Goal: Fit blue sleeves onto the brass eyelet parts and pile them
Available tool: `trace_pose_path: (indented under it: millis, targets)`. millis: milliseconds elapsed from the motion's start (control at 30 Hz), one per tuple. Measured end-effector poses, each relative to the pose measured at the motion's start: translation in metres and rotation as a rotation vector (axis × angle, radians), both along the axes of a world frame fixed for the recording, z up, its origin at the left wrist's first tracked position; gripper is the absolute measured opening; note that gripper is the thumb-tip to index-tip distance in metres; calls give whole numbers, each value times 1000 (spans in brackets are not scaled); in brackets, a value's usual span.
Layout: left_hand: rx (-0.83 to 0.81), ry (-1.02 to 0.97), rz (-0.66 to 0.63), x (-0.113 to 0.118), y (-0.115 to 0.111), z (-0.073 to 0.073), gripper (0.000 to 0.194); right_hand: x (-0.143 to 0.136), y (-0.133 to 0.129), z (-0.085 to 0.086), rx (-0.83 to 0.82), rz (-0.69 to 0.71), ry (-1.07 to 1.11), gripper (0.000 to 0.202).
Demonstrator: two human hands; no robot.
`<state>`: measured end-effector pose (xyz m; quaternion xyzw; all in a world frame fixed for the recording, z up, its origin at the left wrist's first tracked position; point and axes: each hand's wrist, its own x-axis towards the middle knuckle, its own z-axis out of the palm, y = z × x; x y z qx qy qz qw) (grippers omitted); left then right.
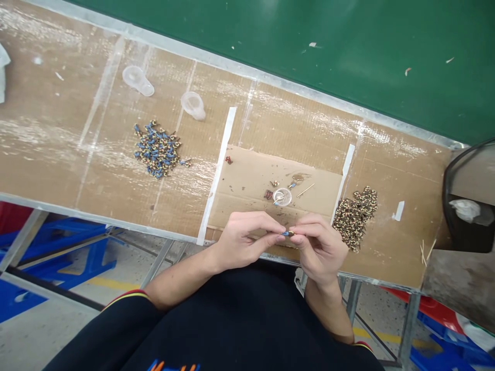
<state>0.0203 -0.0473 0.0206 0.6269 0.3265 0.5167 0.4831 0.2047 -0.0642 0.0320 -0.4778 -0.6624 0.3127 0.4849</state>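
My left hand [247, 238] and my right hand [319, 247] meet over the near edge of a cardboard sheet [247, 178]. Between their fingertips they pinch one small blue and brass-coloured piece [287, 234], the left at its blue end and the right at its darker end. Just beyond the hands stands a small clear cup [282, 197] with something blue-tipped in it. Around it lie a thin stick [306, 190], a few small dark red pieces [268, 194] and another blue-tipped piece [292, 185].
A pile of blue and brass pieces [158, 150] lies at the left, with two translucent plastic items [138, 81] beyond it. A pile of dark brass pieces [355, 217] is at the right. Farther right are thin sticks [427, 252] and a black cable [445, 180].
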Motion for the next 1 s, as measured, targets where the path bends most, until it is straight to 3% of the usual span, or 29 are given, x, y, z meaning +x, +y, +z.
trace_pose_path:
  millis: [300,1000]
  targets:
    - [141,47,48,7,-6,-4,8,0,-5,7,-63,21,38,13]
    - [118,-30,57,11,-13,-7,12,-1,-9,8,-56,66,48,11]
